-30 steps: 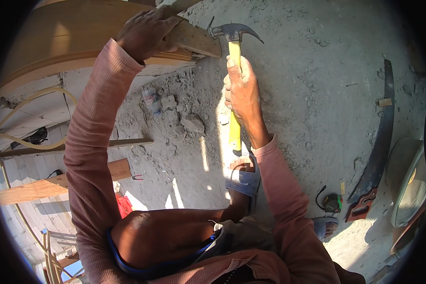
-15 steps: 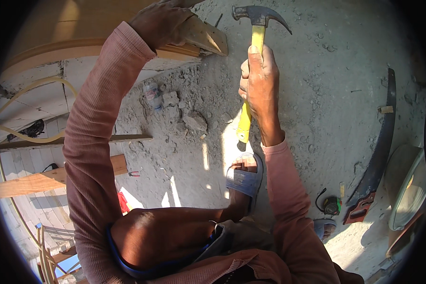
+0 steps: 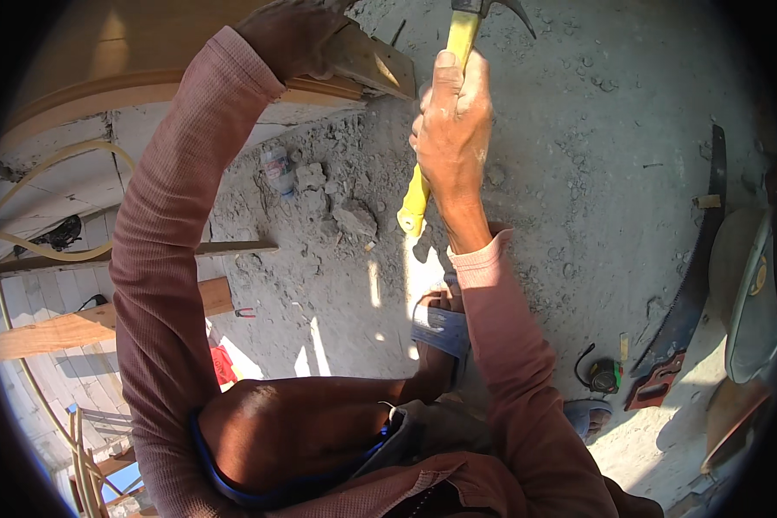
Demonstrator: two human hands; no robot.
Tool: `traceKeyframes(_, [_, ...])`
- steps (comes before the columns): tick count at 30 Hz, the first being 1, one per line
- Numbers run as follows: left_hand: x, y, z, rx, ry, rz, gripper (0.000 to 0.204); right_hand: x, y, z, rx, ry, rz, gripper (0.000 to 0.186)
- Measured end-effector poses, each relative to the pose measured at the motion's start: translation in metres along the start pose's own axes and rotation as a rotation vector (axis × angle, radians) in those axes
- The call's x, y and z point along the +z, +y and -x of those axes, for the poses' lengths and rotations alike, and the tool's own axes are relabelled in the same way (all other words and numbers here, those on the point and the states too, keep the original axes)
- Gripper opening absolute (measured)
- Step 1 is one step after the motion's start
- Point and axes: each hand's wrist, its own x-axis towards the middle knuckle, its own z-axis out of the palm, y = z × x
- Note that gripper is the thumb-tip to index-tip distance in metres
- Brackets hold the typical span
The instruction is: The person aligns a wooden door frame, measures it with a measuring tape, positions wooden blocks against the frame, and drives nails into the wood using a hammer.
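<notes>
My right hand (image 3: 455, 129) is closed round the yellow handle of a claw hammer (image 3: 464, 30). Its thumb lies along the handle, and the hammer head is partly cut off by the upper edge. At the upper left, my left hand (image 3: 292, 39) grips the end of a short wooden block (image 3: 373, 62), which lies against a brown wooden frame (image 3: 168, 86). Some of the left fingers are hidden or cropped at the top. The two hands are apart, with the hammer to the right of the block.
Rubble (image 3: 354, 218) and a plastic bottle (image 3: 277, 171) lie on the dusty floor below the block. At right are a handsaw (image 3: 695, 268), a tape measure (image 3: 604, 376) and a round-rimmed basin (image 3: 751, 293). A plank (image 3: 60, 334) and a pale hose (image 3: 56, 155) are at left.
My right hand has moved up and slightly left with the hammer, whose head now passes partly out of the upper edge. My left hand stays nearly in place at the block.
</notes>
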Motion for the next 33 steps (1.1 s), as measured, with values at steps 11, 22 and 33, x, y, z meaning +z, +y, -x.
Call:
traceKeyframes(11, [0.022, -0.009, 0.0, 0.024, 0.133, -0.008, 0.105, 0.015, -0.001, 0.004, -0.303, 0.04, 0.219, 0.036])
traceKeyframes(22, [0.015, -0.01, -0.002, 0.055, 0.109, -0.149, 0.073, 0.021, -0.005, 0.017, -0.175, 0.138, 0.123, 0.033])
traceKeyframes(33, [0.016, -0.015, -0.003, 0.03, 0.148, -0.119, 0.09, 0.011, 0.014, 0.008, -0.097, 0.217, -0.037, 0.048])
